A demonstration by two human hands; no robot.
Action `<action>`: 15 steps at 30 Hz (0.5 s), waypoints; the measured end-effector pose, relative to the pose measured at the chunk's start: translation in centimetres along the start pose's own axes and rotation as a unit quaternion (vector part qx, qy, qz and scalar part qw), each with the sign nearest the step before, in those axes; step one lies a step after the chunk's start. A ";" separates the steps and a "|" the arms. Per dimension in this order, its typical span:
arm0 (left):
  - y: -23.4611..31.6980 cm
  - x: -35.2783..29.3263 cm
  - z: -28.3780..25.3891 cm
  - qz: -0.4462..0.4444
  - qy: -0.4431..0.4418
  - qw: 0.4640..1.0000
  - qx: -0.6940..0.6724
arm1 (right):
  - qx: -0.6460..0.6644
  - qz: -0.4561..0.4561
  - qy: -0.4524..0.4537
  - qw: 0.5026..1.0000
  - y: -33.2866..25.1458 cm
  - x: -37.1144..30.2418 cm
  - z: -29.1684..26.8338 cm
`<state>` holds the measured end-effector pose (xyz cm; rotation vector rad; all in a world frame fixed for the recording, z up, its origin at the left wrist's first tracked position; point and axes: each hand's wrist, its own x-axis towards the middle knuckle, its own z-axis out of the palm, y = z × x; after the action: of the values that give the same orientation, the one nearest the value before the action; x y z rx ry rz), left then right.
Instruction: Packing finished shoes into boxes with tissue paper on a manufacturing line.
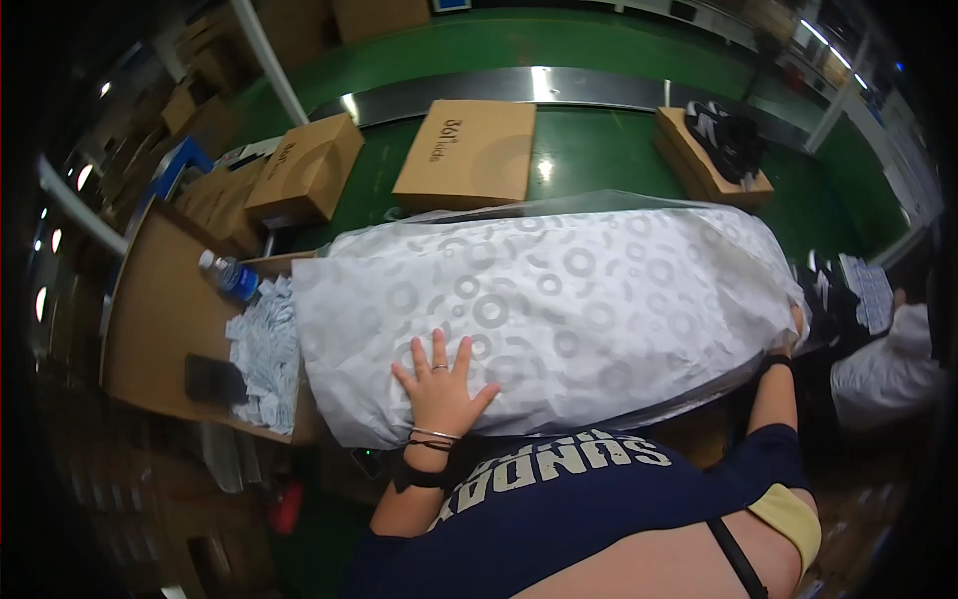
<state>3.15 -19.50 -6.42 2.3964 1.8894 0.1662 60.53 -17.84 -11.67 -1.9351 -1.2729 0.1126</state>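
Note:
A wide stack of white tissue paper (559,309) printed with grey rings lies in front of me, with the edge of clear film showing at its far side. On its near left part my left hand (439,399) rests flat, fingers spread, holding nothing. My right hand (795,327) is at the stack's right end, where the paper's edge covers most of its fingers. Whether it grips the paper cannot be seen.
Left of the paper, an open carton (150,319) holds folded paper slips (264,344), a water bottle (232,278) and a dark block (215,379). Beyond, on a green conveyor, are shoe boxes (469,150) and black shoes (723,140). Another person's hand (901,298) shows at right.

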 end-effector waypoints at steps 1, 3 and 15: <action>0.0 -0.2 -0.2 -0.012 -0.001 1.000 0.001 | -0.001 0.015 0.010 1.000 0.9 0.0 -0.5; -0.4 -0.1 0.1 -0.019 -0.009 1.000 0.001 | -0.018 0.055 0.051 0.997 2.1 1.2 -1.1; -0.7 0.1 0.0 -0.041 -0.015 0.998 -0.042 | -0.069 0.149 0.150 0.975 7.5 2.7 -2.8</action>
<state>2.49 -19.21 -6.53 2.2507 1.9234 0.1990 68.66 -18.53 -13.83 -2.1582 -0.8059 -0.1170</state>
